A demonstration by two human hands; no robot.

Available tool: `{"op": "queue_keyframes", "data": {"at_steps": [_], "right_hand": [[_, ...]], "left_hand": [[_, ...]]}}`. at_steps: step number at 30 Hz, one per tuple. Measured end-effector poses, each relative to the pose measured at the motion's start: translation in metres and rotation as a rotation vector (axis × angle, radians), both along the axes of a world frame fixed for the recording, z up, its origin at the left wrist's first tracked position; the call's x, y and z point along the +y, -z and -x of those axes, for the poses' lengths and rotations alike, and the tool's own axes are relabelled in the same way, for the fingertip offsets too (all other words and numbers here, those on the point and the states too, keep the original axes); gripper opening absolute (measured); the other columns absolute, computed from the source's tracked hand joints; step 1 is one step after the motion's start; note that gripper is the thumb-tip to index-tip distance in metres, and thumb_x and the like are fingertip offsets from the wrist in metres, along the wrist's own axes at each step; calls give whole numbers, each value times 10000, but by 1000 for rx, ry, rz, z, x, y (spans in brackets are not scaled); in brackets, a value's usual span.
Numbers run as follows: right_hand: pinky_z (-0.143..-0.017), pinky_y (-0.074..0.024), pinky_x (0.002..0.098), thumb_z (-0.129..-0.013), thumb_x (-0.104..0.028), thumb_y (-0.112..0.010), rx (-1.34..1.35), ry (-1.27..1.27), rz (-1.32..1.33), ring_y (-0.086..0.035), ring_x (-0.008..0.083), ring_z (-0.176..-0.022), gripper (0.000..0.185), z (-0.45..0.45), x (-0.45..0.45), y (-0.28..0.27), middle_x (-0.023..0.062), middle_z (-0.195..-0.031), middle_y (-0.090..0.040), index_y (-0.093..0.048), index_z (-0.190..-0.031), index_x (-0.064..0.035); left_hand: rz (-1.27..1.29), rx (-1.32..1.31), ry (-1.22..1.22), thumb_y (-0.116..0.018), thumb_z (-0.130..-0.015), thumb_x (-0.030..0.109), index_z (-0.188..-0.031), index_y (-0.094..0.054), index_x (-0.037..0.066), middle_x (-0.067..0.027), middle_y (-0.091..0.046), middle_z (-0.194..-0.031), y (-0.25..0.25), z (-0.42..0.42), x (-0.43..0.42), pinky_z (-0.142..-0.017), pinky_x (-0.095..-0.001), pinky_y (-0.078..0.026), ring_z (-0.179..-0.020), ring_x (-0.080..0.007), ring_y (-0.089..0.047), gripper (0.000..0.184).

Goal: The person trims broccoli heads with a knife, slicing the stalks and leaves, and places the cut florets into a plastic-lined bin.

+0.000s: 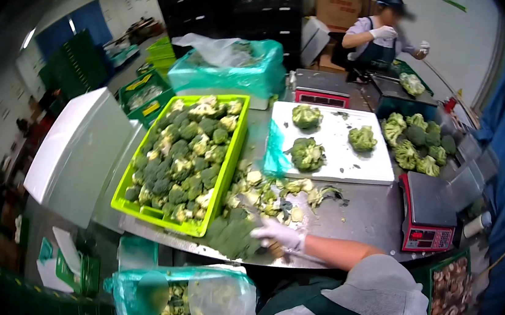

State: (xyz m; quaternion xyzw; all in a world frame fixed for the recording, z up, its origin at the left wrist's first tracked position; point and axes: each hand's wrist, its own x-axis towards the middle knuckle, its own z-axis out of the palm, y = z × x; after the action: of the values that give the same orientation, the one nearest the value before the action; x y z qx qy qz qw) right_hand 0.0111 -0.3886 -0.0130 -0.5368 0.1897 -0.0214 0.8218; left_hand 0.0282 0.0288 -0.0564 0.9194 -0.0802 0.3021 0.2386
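Observation:
My right hand [277,234], in a white glove, is closed around what looks like a knife [249,207]. Its grey blade points up and left, and a brownish piece like a handle shows under the fingers. Just left of this hand, at the table's front edge, is a large, blurred broccoli head [230,236]. Cut stems and leaf trimmings [273,196] lie beyond the hand. Left of them stands a lime-green crate [232,161] heaped with broccoli florets. My left hand does not show.
A white board [332,163] carries 3 broccoli heads; more heads [417,141] are piled to its right. A red scale [428,216] sits at the right. A teal-lined box [127,292] with broccoli pieces is below the table edge. Across the table, a gloved co-worker [373,38] works.

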Motion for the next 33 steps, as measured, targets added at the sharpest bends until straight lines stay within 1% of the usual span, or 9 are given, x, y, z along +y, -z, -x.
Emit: {"op": "queue_keyframes", "data": {"at_steps": [4, 7, 10, 12, 17, 22, 26, 27, 33], "right_hand": [[-354, -346, 225, -813, -333, -619, 195, 737, -73, -418, 74, -398, 251, 69, -75, -60, -39, -532, -465, -482, -821, -122], [-330, -244, 303, -753, -509, -616, 159, 727, -348, -308, 132, -340, 457, 126, -188, -29, -38, -431, -285, -364, -535, -196], [-369, -282, 278, -835, -227, -546, -257, 1025, 9, -315, 111, -409, 200, 130, -270, -27, -25, -565, -326, -438, -962, -117], [-399, -300, 253, -872, -17, -434, -295, 1133, 403, -368, 102, -480, 493, 122, -300, -26, 5, -690, -430, -325, -1347, -95], [-504, -373, 200, -931, -260, -448, -313, 582, 893, -422, 54, -554, 320, 33, -184, -13, 11, -990, -542, -497, -1197, -89], [-482, -363, 169, -914, -264, -488, -92, -52, 91, -463, 46, -533, 278, -24, -9, -8, 21, -725, -600, -555, -1077, -49], [-484, -378, 179, -920, -218, -462, 68, -283, -93, -477, 67, -524, 252, -19, 61, 16, 63, -754, -618, -563, -1023, -11], [-490, -383, 176, -918, -178, -464, 195, -401, -3, -483, 64, -531, 237, -20, 68, 13, 64, -769, -622, -557, -1048, -3], [-500, -382, 161, -898, -144, -516, 354, -797, 150, -480, 31, -544, 216, -39, 110, 26, 14, -798, -619, -567, -1088, -52]], "left_hand": [[162, 267, 118, -613, -824, 154, -1260, -446, 24, -182, -442, -1286, 9, -1, -3, -949, -403, -398, -1141, -333, -447, 485], [299, 425, -40, -613, -777, 90, -1187, -502, -14, -181, -474, -1242, 43, -18, 8, -1004, -398, -315, -1161, -322, -430, 437], [322, 376, -75, -622, -750, 62, -1131, -541, -9, -179, -494, -1209, 36, -34, 2, -988, -389, -333, -1133, -317, -455, 396], [318, 357, -109, -625, -751, 68, -1129, -546, 0, -171, -502, -1202, 31, -35, -1, -987, -387, -335, -1135, -310, -455, 392], [288, 339, -309, -635, -777, 144, -1109, -563, 29, -166, -517, -1179, 60, -1, 17, -958, -382, -358, -1106, -321, -472, 359], [306, 771, -537, -673, -732, 416, -1165, -528, -8, -204, -516, -1177, 78, 29, 29, -944, -383, -373, -1100, -361, -475, 622], [445, 1008, 54, -725, -601, 562, -1350, -231, -62, -265, -353, -1336, 74, 35, -8, -1001, -383, -328, -1204, -351, -410, 1093], [-64, 1104, 79, -735, -583, 553, -1340, -255, -54, -242, -361, -1324, 95, 38, -21, -940, -448, -356, -1145, -356, -445, 1082], [222, 1008, -208, -734, -616, 404, -1176, -414, 15, -192, -532, -1053, 96, 7, -37, -724, -433, -447, -908, -336, -552, 754]]}}
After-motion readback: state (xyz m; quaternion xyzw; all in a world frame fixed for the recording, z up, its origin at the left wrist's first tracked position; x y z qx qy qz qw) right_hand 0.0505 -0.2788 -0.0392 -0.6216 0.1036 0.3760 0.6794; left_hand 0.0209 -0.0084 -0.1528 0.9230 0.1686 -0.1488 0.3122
